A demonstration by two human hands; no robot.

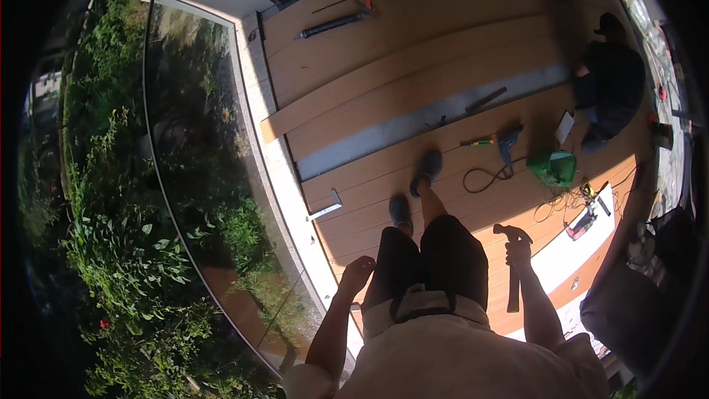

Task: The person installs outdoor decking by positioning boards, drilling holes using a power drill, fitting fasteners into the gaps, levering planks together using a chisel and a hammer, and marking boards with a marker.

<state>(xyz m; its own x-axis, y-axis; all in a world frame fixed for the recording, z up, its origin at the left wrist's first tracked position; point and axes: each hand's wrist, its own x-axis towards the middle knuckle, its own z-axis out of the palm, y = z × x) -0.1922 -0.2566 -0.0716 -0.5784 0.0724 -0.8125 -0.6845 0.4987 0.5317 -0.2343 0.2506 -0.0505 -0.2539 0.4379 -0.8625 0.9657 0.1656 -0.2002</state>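
Note:
A claw hammer is gripped near its head in my right hand, with the handle hanging down along my forearm. My left hand hangs beside my left thigh, near the glass railing side. Its fingers are curled together; whatever they may hold is too small to make out. Ahead of my feet lies brown plank decking, with a gap showing a grey strip of the surface beneath. One loose plank lies slightly askew along the far side of that gap.
A square lies near the left edge. A blue corded drill, green basket, white board, and tangled cords sit ahead right. A caulking gun lies farther off. Another person crouches at far right. A glass railing borders plants.

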